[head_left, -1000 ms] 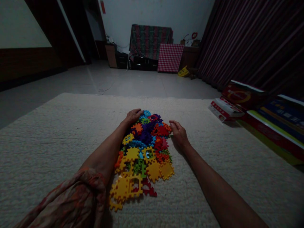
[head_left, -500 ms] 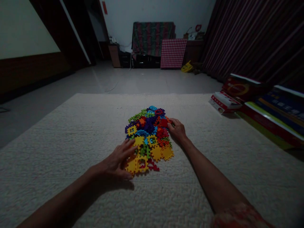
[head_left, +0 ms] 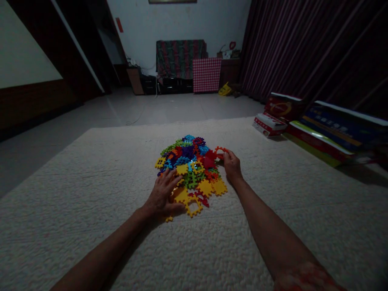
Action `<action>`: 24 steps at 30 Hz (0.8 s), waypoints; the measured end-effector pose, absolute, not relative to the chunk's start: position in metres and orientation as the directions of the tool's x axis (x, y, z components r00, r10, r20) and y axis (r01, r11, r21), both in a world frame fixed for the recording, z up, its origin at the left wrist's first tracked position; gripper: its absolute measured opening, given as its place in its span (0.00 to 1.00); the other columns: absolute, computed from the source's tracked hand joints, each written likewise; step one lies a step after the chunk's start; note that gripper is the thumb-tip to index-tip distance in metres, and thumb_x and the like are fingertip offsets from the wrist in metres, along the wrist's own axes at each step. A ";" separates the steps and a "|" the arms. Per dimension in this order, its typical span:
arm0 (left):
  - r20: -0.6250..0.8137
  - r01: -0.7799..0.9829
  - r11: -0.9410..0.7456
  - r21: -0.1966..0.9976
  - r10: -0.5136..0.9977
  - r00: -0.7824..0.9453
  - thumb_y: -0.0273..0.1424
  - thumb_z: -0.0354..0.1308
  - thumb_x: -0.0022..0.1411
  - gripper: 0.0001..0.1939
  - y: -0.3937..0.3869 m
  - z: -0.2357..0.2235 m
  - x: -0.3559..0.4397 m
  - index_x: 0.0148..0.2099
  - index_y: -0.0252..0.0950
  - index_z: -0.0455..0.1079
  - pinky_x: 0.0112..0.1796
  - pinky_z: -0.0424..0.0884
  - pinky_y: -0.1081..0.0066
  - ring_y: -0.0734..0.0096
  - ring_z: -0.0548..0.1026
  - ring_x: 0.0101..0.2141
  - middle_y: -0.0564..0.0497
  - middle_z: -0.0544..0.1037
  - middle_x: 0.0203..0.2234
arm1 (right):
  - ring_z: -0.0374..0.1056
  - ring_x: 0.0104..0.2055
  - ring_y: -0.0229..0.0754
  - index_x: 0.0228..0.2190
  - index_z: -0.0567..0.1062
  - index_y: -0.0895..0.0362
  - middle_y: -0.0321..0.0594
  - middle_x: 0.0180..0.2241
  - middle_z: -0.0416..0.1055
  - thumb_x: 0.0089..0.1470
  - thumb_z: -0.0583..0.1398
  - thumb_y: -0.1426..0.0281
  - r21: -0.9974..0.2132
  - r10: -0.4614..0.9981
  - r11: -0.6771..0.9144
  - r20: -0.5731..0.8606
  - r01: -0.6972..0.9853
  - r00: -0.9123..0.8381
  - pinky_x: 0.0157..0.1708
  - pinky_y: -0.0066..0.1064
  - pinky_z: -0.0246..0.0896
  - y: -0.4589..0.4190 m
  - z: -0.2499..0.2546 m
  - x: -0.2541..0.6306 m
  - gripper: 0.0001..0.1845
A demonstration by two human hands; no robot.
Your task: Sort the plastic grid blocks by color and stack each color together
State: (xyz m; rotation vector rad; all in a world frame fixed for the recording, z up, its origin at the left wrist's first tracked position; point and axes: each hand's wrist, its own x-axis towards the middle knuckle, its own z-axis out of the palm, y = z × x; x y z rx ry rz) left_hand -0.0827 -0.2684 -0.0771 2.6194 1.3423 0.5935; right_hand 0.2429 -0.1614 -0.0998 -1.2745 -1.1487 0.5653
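A heap of toothed plastic building pieces (head_left: 188, 152) in yellow, red, blue, green and purple lies on the pale quilted cover. My right hand (head_left: 232, 165) pinches an orange frame-shaped piece (head_left: 220, 152) at the heap's right edge. On the near left side rests my left hand (head_left: 165, 193), fingers spread over several yellow pieces. By its thumb lie a flat yellow square (head_left: 181, 195) and a yellow window-frame piece (head_left: 193, 207). Part of a small yellow piece (head_left: 169, 219) shows below the left palm, the rest hidden.
Boxes stand at the right: a small red-and-white box (head_left: 269, 125), a red box (head_left: 281, 107) and a large blue box (head_left: 336, 125). Beyond the cover's far edge are a tiled floor (head_left: 169, 108), a cloth-draped cabinet (head_left: 180, 58) and a checked cloth (head_left: 206, 75).
My right hand has drawn the orange piece out to the right of the heap. My left hand has pushed into the yellow pieces, shifting some to the right. The camera view has turned right.
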 end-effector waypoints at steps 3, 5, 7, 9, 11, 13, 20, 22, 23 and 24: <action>0.344 0.718 -0.626 0.303 0.775 0.531 0.59 0.62 0.53 0.47 -0.270 -0.083 -0.083 0.69 0.42 0.61 0.62 0.53 0.36 0.34 0.49 0.69 0.36 0.55 0.70 | 0.74 0.37 0.48 0.57 0.70 0.61 0.46 0.37 0.80 0.56 0.54 0.56 -0.930 0.836 0.203 0.327 0.307 0.440 0.43 0.42 0.71 -0.149 -0.098 0.245 0.32; 0.401 0.693 -0.649 0.315 0.752 0.523 0.56 0.61 0.57 0.43 -0.270 -0.084 -0.083 0.68 0.42 0.62 0.62 0.54 0.37 0.36 0.50 0.69 0.37 0.57 0.69 | 0.73 0.45 0.49 0.58 0.69 0.61 0.50 0.45 0.78 0.55 0.55 0.57 -0.897 0.800 0.190 0.377 0.399 0.467 0.50 0.43 0.68 -0.143 -0.097 0.245 0.33; 0.467 0.666 -0.668 0.332 0.730 0.499 0.51 0.59 0.61 0.36 -0.272 -0.085 -0.084 0.67 0.43 0.63 0.62 0.56 0.39 0.41 0.53 0.68 0.39 0.60 0.68 | 0.70 0.52 0.50 0.56 0.70 0.60 0.54 0.52 0.74 0.54 0.55 0.59 -0.857 0.771 0.182 0.429 0.482 0.470 0.55 0.44 0.63 -0.140 -0.096 0.245 0.31; 0.533 0.663 -0.657 0.360 0.728 0.432 0.47 0.56 0.65 0.29 -0.272 -0.085 -0.086 0.65 0.43 0.66 0.63 0.58 0.43 0.46 0.57 0.67 0.41 0.63 0.66 | 0.69 0.53 0.51 0.52 0.73 0.60 0.54 0.53 0.73 0.55 0.53 0.59 -0.830 0.765 0.170 0.451 0.531 0.460 0.57 0.45 0.61 -0.138 -0.097 0.245 0.28; 0.581 0.690 -0.596 0.410 0.754 0.306 0.44 0.53 0.67 0.25 -0.268 -0.084 -0.090 0.62 0.41 0.68 0.63 0.59 0.46 0.50 0.60 0.66 0.41 0.66 0.64 | 0.69 0.52 0.51 0.47 0.76 0.59 0.53 0.50 0.75 0.55 0.52 0.60 -0.814 0.772 0.156 0.453 0.559 0.445 0.57 0.46 0.61 -0.138 -0.098 0.246 0.25; 0.588 0.726 -0.491 0.482 0.795 0.148 0.43 0.50 0.69 0.24 -0.255 -0.082 -0.096 0.61 0.38 0.68 0.63 0.60 0.48 0.53 0.62 0.65 0.40 0.67 0.63 | 0.70 0.50 0.51 0.45 0.77 0.58 0.52 0.47 0.75 0.55 0.51 0.61 -0.801 0.780 0.149 0.455 0.579 0.430 0.57 0.46 0.61 -0.138 -0.099 0.247 0.23; 0.322 0.785 -0.048 0.618 0.926 -0.197 0.38 0.51 0.66 0.25 -0.186 -0.072 -0.102 0.61 0.32 0.68 0.59 0.66 0.53 0.52 0.71 0.58 0.36 0.73 0.57 | 0.70 0.50 0.52 0.44 0.77 0.59 0.52 0.48 0.74 0.48 0.55 0.68 -0.787 0.804 0.160 0.454 0.595 0.384 0.56 0.48 0.62 -0.140 -0.100 0.248 0.22; 0.287 0.809 -0.029 0.588 0.942 -0.176 0.38 0.50 0.66 0.24 -0.179 -0.072 -0.095 0.59 0.32 0.69 0.59 0.66 0.52 0.52 0.72 0.57 0.37 0.74 0.56 | 0.70 0.49 0.52 0.43 0.78 0.59 0.51 0.47 0.74 0.45 0.55 0.71 -0.809 0.809 0.165 0.438 0.564 0.392 0.56 0.48 0.63 -0.139 -0.100 0.248 0.23; 0.296 0.821 -0.058 0.568 0.945 -0.138 0.39 0.50 0.66 0.24 -0.178 -0.074 -0.092 0.59 0.33 0.70 0.59 0.66 0.52 0.52 0.72 0.56 0.37 0.75 0.55 | 0.70 0.48 0.52 0.42 0.78 0.58 0.50 0.47 0.74 0.44 0.54 0.72 -0.815 0.808 0.169 0.437 0.554 0.396 0.56 0.48 0.64 -0.139 -0.100 0.248 0.22; 0.322 0.829 -0.109 0.548 0.943 -0.089 0.39 0.50 0.66 0.24 -0.178 -0.076 -0.090 0.58 0.33 0.70 0.58 0.67 0.52 0.52 0.72 0.56 0.38 0.76 0.55 | 0.70 0.48 0.51 0.41 0.78 0.57 0.49 0.46 0.75 0.43 0.54 0.73 -0.816 0.804 0.174 0.441 0.551 0.399 0.56 0.47 0.64 -0.139 -0.100 0.249 0.22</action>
